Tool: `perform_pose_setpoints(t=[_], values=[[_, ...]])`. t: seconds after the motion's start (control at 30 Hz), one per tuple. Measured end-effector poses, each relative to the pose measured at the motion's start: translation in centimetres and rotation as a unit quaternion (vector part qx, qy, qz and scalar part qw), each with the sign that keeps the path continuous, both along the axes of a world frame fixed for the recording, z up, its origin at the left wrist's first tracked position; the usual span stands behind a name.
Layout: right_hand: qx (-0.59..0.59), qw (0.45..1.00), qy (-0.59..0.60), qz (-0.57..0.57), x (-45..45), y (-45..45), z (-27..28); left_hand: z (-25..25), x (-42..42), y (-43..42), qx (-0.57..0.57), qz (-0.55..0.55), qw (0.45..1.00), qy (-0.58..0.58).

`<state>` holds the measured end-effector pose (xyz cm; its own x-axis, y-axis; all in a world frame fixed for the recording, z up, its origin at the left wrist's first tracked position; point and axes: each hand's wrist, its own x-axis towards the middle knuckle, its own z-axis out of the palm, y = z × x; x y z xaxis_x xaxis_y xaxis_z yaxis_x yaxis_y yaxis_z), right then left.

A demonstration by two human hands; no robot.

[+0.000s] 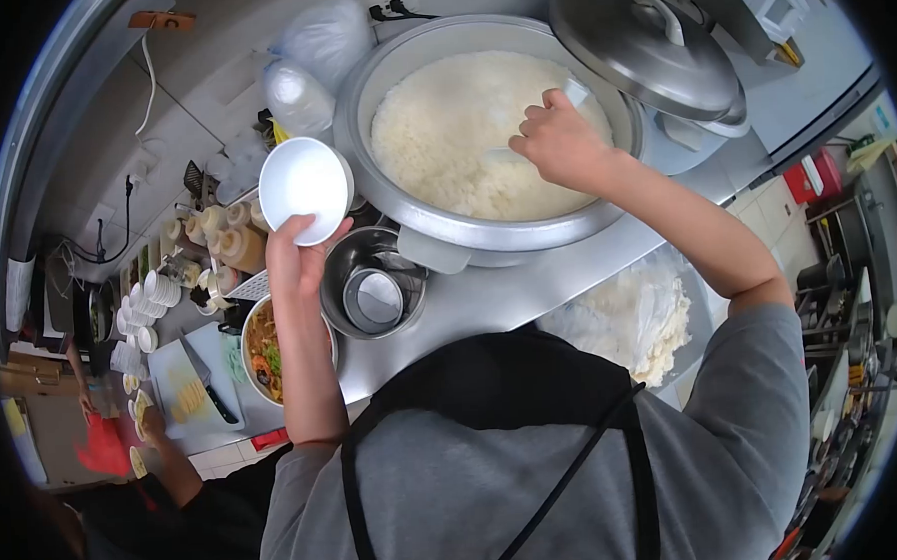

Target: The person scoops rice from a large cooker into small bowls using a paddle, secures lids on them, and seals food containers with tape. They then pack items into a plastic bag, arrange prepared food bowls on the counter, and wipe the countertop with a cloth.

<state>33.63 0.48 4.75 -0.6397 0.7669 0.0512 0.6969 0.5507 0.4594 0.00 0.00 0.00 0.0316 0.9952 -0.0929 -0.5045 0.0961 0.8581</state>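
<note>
So the right hand (568, 147) is curled into a fist around a pale rice paddle (577, 92), just above the cooked rice (440, 95) in that big metal rice cooker (526, 229) on the far side of the counter (can't tell how deep the blade sits, the hand hides some of it). The left hand (302, 254) pinches a white bowl (305, 176) by its near rim, thumb lapping over the inside, other fingers mostly hidden. It's tipped toward the camera, left of the cooker. IMO, slide the paddle in flat and lift instead of mashing, bring the bowl closer to the cooker's rim to catch stray grains, and get that thumb outside the rim.
</note>
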Motion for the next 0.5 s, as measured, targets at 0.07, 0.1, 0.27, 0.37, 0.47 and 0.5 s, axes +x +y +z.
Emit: perform_pose_setpoints(t=[0.07, 0.1, 0.27, 0.37, 0.47, 0.5], values=[[-0.014, 0.999, 0.027, -0.015, 0.0, 0.3, 0.1, 0.5, 0.2, 1.1, -0.008, 0.001, 0.999, -0.038], [-0.03, 0.999, 0.027, -0.017, -0.3, -1.1, -0.4, 0.3, 0.1, -0.3, -0.024, 0.0, 0.999, -0.038], [-0.097, 0.99, 0.064, -0.077, -0.2, -0.2, -0.5, 2.0, 1.3, 1.3, 0.025, -0.025, 0.995, -0.091], [-0.142, 0.979, 0.104, -0.102, 0.2, 0.4, -1.4, 2.4, 1.7, 2.2, 0.052, -0.088, 0.983, -0.152], [-0.202, 0.957, 0.173, -0.117, 0.7, 0.8, -2.4, 3.7, 2.9, 2.0, 0.091, -0.162, 0.965, -0.184], [-0.203, 0.957, 0.172, -0.115, 1.0, 0.9, -2.8, 3.9, 3.1, 2.0, 0.091, -0.159, 0.966, -0.184]])
